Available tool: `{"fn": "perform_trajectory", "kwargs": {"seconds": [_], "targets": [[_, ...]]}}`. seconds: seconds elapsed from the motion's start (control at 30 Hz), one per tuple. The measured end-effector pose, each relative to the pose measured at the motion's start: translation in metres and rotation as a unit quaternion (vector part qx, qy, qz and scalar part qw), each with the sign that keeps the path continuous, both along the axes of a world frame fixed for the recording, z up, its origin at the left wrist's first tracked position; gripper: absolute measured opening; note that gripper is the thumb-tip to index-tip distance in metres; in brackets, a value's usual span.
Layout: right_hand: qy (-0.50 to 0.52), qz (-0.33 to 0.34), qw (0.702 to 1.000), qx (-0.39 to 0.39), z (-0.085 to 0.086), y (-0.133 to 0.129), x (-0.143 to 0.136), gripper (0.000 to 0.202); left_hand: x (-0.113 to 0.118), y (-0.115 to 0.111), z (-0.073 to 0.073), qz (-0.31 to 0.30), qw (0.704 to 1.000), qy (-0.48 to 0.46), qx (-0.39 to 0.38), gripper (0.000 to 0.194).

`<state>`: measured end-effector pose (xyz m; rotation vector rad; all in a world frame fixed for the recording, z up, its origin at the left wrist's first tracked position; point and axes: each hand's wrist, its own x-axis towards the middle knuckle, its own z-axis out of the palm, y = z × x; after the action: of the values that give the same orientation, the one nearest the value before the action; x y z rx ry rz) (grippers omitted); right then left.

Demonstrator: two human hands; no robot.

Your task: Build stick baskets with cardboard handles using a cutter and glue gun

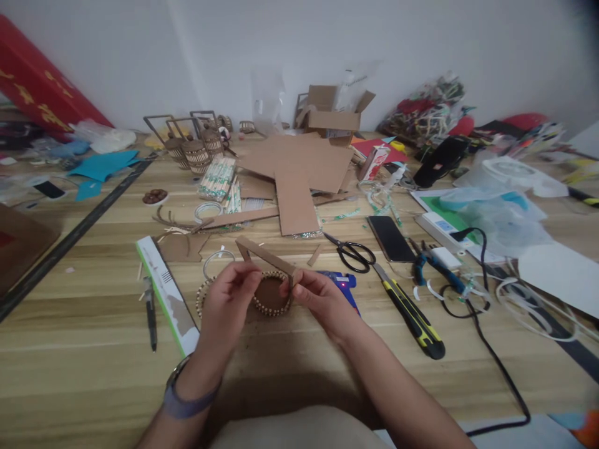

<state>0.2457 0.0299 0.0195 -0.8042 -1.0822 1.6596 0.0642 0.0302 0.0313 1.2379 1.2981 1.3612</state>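
A folded cardboard strip is held up above a round beaded piece with a brown base. My right hand pinches the strip's right end with thumb and fingers. At the strip's left part, my left hand has its fingertips pressed together; the fingers hide what they grip. Another beaded ring lies partly behind my left hand. Just beyond my right hand is a blue glue gun with a small red light.
Scissors, a yellow-black cutter, a phone and pliers with a black cable lie right. Left are a pen and a long box. Cardboard sheets lie behind.
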Motion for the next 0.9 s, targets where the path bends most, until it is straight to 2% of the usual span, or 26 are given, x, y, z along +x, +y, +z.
{"fn": "perform_trajectory", "kwargs": {"seconds": [0.13, 0.2, 0.27, 0.33, 0.37, 0.43, 0.6, 0.77, 0.9], "targets": [[-0.058, -0.046, 0.996, 0.055, -0.002, -0.001, 0.002, 0.045, -0.017, 0.004, 0.002, 0.105, 0.992, 0.043, 0.049, 0.027], [-0.124, -0.097, 0.981, 0.117, -0.002, -0.003, 0.003, 0.047, -0.023, 0.010, 0.006, 0.123, 0.987, 0.076, 0.077, 0.031], [-0.217, -0.154, 0.942, 0.205, 0.001, -0.004, 0.006, 0.036, -0.026, 0.016, 0.011, 0.086, 0.985, 0.117, 0.094, 0.038], [-0.298, -0.194, 0.889, 0.289, 0.007, -0.004, 0.009, 0.017, -0.028, 0.021, 0.015, 0.027, 0.982, 0.158, 0.099, 0.043], [-0.324, -0.206, 0.867, 0.317, 0.010, -0.002, 0.011, 0.010, -0.028, 0.022, 0.017, 0.008, 0.980, 0.173, 0.098, 0.043], [-0.352, -0.214, 0.847, 0.335, 0.016, 0.003, 0.016, 0.005, -0.026, 0.023, 0.019, 0.006, 0.977, 0.191, 0.097, 0.040], [-0.365, -0.190, 0.860, 0.301, 0.021, 0.025, 0.024, 0.012, -0.022, 0.018, 0.016, 0.050, 0.979, 0.169, 0.102, 0.035], [-0.351, -0.152, 0.879, 0.284, 0.016, 0.042, 0.026, 0.015, -0.028, 0.015, 0.013, 0.047, 0.981, 0.165, 0.086, 0.035], [-0.357, -0.131, 0.880, 0.286, 0.016, 0.042, 0.031, 0.015, -0.029, 0.013, 0.018, 0.033, 0.976, 0.194, 0.095, 0.032]]}}
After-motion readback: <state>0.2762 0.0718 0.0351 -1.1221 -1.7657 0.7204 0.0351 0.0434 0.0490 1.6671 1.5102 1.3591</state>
